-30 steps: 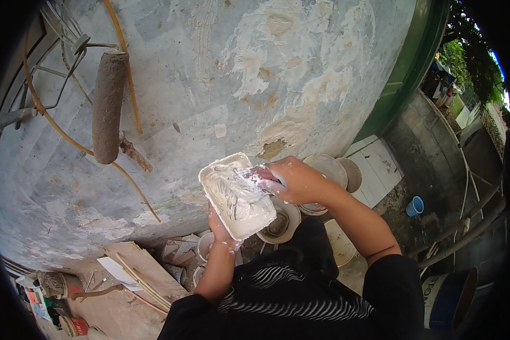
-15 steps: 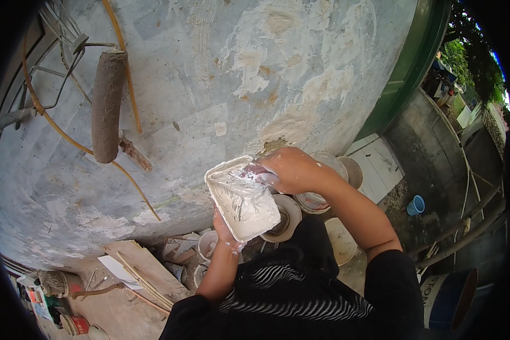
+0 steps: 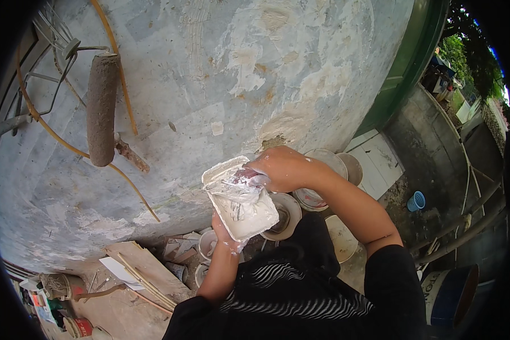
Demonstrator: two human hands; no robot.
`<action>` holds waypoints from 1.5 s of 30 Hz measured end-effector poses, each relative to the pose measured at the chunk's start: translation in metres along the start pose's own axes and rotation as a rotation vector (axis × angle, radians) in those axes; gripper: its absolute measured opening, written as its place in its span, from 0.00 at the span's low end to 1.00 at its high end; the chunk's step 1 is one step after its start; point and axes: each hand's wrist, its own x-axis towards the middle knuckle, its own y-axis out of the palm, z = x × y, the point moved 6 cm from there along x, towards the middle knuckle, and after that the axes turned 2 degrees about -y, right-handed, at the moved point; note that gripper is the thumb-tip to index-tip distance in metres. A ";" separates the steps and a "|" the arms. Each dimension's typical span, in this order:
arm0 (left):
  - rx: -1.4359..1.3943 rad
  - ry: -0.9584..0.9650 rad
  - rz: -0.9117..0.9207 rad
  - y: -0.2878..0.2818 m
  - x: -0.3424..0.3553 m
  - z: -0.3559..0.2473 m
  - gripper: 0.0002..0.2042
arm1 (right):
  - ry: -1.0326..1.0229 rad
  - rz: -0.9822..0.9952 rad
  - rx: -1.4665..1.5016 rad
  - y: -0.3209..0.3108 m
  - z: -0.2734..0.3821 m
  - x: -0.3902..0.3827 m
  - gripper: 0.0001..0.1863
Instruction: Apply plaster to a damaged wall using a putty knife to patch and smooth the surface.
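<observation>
Just in front of our black shirt, which carries white wavy lines, we hold a white tub. Our two hands are apart from each other: the left hand is clamped on the lower left side of the tub, with most of its fingers hidden behind it. The right hand, bent over the upper right edge, is closed around a tool with a dark reddish part. Its exact form we cannot tell, because white paste covers much of it and our fingers hide the rest. The paste also lies inside the tub, and some white spots are on our hands.

Below the hands, near our knee, stands a round pale bucket. To our left, a wooden board lies on the ground, with thin sticks upon it. Beyond all these rises a grey wall with many pale patches. Before its left part we see a brown paint roller and a yellow hose. Farther to the right are a blue cup, a green door and, most distant, green leaves.
</observation>
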 end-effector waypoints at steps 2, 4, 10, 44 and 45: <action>-0.025 -0.030 -0.017 -0.004 0.002 0.001 0.29 | -0.079 0.054 -0.003 0.007 0.005 -0.003 0.15; 0.000 -0.017 -0.009 -0.004 0.005 -0.002 0.29 | -0.083 0.029 0.000 0.006 0.006 -0.003 0.15; 0.064 -0.020 -0.118 -0.006 0.004 0.002 0.28 | -0.110 0.065 -0.049 0.002 0.011 -0.002 0.14; -0.022 0.013 -0.076 -0.005 0.008 -0.017 0.30 | -0.138 0.038 0.017 0.004 0.015 0.006 0.13; -0.019 0.042 -0.046 -0.001 0.009 -0.019 0.30 | -0.102 -0.028 0.031 -0.001 0.010 0.002 0.14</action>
